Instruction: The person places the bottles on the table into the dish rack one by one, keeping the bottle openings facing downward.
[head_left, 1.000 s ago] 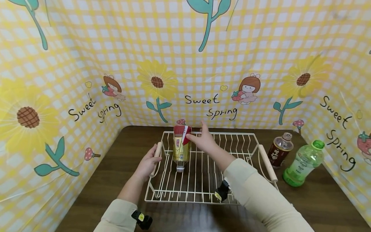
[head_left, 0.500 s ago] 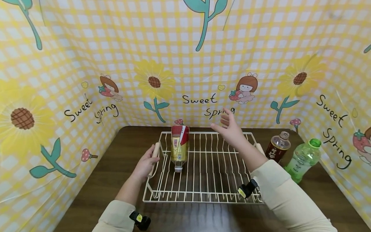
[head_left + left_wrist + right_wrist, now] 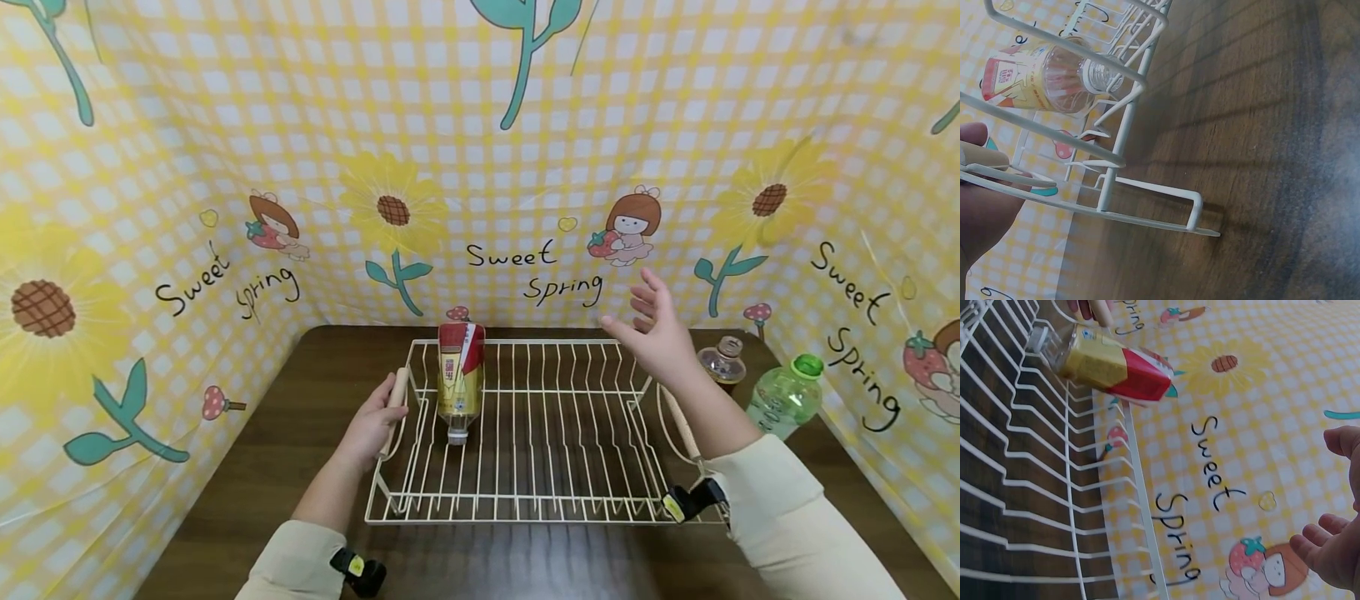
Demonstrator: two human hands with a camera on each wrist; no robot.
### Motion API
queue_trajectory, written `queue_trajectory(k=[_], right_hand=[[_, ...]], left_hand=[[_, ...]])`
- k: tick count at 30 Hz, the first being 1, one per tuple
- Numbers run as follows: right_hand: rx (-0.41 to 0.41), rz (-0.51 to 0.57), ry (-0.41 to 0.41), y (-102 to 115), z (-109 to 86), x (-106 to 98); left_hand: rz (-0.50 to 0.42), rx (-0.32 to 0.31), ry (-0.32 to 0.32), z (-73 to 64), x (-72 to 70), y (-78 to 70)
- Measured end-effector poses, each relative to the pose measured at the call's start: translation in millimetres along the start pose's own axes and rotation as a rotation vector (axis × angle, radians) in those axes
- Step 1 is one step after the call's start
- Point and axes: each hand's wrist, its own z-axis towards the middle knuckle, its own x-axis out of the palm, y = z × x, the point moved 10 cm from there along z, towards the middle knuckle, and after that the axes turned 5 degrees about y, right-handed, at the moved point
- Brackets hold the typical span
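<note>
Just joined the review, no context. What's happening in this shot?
A person is working at a white wire rack on a dark wooden table. The left hand grips the rack's wooden left handle. A bottle with a red and gold label lies in the rack on its left side, cap toward the person. The right hand is open and raised above the rack's far right corner, holding nothing. Right of the rack stand a dark-drink bottle and a green bottle.

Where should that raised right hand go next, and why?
Probably to the brown bottle: the right hand hovers open beside it, one bottle already lies in the wire rack, and the left hand grips the rack's handle.
</note>
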Motion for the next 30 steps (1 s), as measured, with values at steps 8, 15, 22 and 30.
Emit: queue_trajectory(k=[8, 15, 22, 30], right_hand=[[-0.013, -0.080, -0.127, -7, -32.6, -43], [0.001, -0.117, -0.233, -18, -59.0, -72], [0.007, -0.189, -0.339, -34, -86.3, -89], [0.097, -0.244, -0.465, -61, -115.9, -109]], left_hand=[[-0.012, -0.001, 0.009, 0.4, 2.5, 0.7], [-0.032, -0.003, 0.017, 2.1, 3.2, 0.1], [-0.051, -0.003, 0.020, 1.9, 2.2, -0.2], [-0.053, -0.002, 0.023, 3.1, 2.5, 0.4]])
